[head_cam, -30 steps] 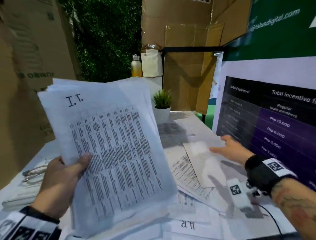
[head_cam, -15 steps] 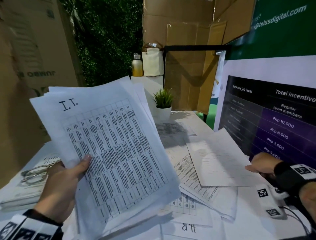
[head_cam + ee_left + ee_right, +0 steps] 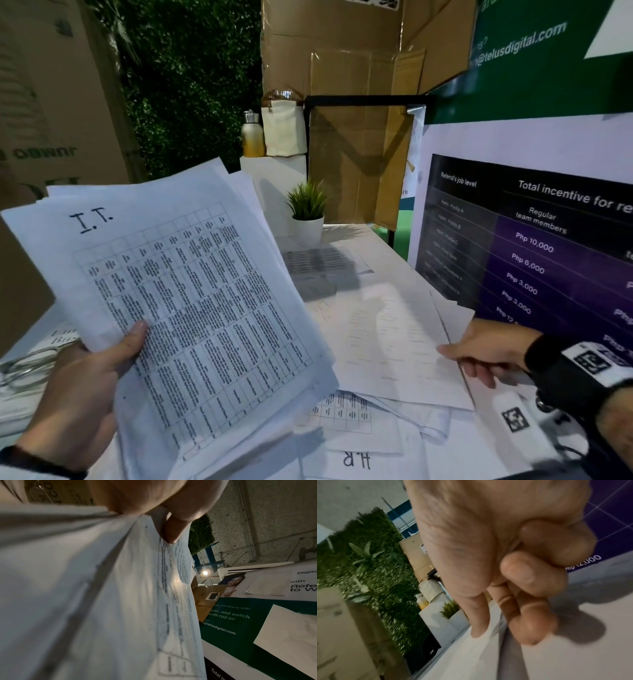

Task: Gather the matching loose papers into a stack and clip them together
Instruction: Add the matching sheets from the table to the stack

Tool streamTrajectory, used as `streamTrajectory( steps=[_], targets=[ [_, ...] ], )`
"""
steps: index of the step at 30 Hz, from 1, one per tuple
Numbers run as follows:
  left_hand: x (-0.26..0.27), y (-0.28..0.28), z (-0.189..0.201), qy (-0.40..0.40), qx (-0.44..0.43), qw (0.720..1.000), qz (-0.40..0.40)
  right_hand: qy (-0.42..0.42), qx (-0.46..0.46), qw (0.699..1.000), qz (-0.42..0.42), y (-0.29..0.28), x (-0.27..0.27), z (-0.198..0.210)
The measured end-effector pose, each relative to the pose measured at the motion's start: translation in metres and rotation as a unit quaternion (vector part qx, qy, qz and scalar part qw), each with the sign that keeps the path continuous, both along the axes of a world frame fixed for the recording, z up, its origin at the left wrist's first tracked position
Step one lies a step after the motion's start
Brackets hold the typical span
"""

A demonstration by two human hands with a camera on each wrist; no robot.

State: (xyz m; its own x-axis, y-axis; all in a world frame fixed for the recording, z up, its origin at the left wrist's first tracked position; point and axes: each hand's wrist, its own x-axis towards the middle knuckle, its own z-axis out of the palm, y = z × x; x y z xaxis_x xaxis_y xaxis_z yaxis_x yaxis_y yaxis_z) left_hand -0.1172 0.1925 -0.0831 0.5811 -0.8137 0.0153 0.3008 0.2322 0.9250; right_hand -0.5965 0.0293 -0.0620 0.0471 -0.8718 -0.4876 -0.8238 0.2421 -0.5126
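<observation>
This looked like a company recruitment booth or office corner: a referral-incentive poster (image 3: 534, 240) with peso amounts and a telusdigital.com address stood beside a white table (image 3: 383, 253) strewn with printed sheets, against cardboard boxes (image 3: 342, 51), an artificial green wall (image 3: 191, 85) and a small potted plant (image 3: 307, 212).

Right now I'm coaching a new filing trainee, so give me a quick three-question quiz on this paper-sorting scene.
1. True or false: the left hand holds the I.T. stack.
2. What does the right hand pinch? A) potted plant B) loose sheet C) scissors
3. Which letters mark the sheet at the bottom edge?

Key: 1 true; 2 B; 3 HR.
</observation>
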Motion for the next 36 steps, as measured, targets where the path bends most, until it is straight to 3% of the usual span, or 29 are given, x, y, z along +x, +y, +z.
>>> streamTrajectory(
  steps=[4,7,9,10,12,15,18,26,29,31,33,36],
  targets=[
    [-0.024,0.009,0.021,-0.057,0.052,0.996,0.041,-0.061,-0.100,0.987,-0.112,-0.035,-0.009,0.001],
    [0.023,-0.016,-0.017,-0.040,0.048,0.997,0.051,-0.071,-0.129,0.978,-0.145,-0.061,-0.012,-0.011],
    [0.048,-0.026,-0.036,-0.035,0.025,0.996,0.083,-0.083,-0.103,0.980,-0.147,-0.067,-0.007,-0.020],
    [0.045,-0.028,-0.030,-0.047,0.029,0.994,0.093,-0.085,-0.106,0.980,-0.144,-0.068,-0.003,-0.024],
    [-0.005,-0.006,0.018,-0.075,0.023,0.993,0.084,-0.109,-0.130,0.972,-0.162,-0.077,0.002,-0.030],
    [-0.020,0.001,0.028,-0.081,-0.009,0.995,0.064,-0.104,-0.208,0.960,-0.158,-0.084,0.014,-0.031],
    [-0.024,0.001,0.028,-0.107,0.028,0.993,0.047,-0.087,-0.223,0.961,-0.137,-0.086,0.021,-0.028],
    [-0.025,0.006,0.031,-0.060,0.036,0.998,0.007,-0.047,-0.202,0.969,-0.131,-0.097,0.021,-0.024],
    [-0.025,0.007,0.031,-0.060,0.039,0.997,0.008,-0.137,-0.226,0.953,-0.149,-0.096,0.023,-0.018],
    [-0.023,0.008,0.031,-0.060,0.029,0.997,0.024,-0.256,-0.266,0.911,-0.184,-0.091,0.025,-0.016],
    [-0.025,0.010,0.034,-0.050,0.026,0.997,0.043,-0.353,-0.223,0.890,-0.183,-0.083,0.024,-0.017],
    [-0.027,0.009,0.034,-0.025,0.018,0.998,0.058,-0.306,-0.092,0.943,-0.096,-0.066,0.031,-0.021]
  ],
)
